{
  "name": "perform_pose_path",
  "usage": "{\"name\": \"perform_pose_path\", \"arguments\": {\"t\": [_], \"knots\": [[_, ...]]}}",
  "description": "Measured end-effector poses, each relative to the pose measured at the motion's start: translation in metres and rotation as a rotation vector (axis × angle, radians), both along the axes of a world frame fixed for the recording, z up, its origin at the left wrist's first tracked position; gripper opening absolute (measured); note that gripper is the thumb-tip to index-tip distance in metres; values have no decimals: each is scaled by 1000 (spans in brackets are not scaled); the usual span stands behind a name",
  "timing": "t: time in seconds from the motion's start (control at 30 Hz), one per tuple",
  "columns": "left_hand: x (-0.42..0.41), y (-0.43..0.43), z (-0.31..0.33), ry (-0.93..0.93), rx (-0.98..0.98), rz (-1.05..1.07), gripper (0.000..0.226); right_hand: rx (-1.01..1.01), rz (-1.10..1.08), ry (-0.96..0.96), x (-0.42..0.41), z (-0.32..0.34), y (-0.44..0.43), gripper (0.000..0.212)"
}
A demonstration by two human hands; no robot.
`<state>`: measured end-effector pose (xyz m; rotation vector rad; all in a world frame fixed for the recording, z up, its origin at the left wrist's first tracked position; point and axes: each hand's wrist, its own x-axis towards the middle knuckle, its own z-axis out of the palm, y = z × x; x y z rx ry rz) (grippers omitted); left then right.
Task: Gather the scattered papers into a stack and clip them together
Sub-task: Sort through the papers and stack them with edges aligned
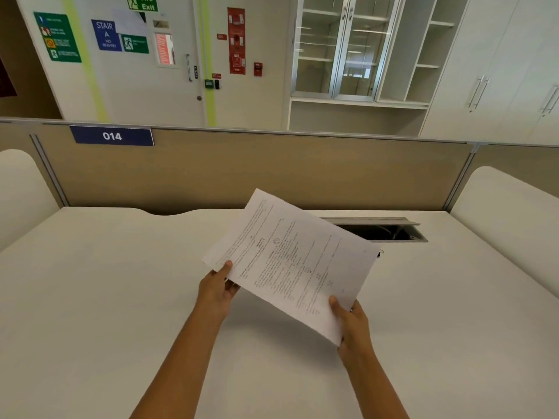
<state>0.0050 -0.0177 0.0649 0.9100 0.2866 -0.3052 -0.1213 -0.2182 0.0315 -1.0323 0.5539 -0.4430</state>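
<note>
Head view, centre: left hand [216, 290] and right hand [352, 325] both pinch the papers [290, 261], apparently gathered; next, likely squaring edges, then clipping.

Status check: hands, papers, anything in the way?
Left hand and right hand both gripping the papers, held tilted above the desk. No clip visibly on them. Small dark item behind the far corner, too hidden to identify.

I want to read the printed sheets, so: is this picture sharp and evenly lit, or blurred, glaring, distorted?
Head view: the light is soft and even, with no glare on the papers; their print is too small and soft to read; the wide-angle lens slightly bows the partition rail.
</note>
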Motion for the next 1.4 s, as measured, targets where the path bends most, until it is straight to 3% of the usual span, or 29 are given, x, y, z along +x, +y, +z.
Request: {"name": "perform_pose_path", "arguments": {"t": [0.23,0.57,0.63,0.8,0.93,1.17,1.4], "knots": [[-34,-48,-5,-16,18,-46,36,289,-19,-59,6,-8,64,45],[-7,-19,-13,-89,89,-200,35,237,-52,-12,8,0,35,53],[-3,-10,-10,-98,123,-296,37,174,-33,16,8,6,12,48],[9,4,-10,-134,140,-457,40,-181,321,154,6,20,-23,34],[14,3,-11,-164,271,-522,40,-264,440,181,14,22,-28,29],[16,-8,-21,-173,397,-334,30,-358,361,230,25,5,-26,31],[27,-16,-34,-193,551,-153,35,-508,345,353,32,-12,-30,41]]}}
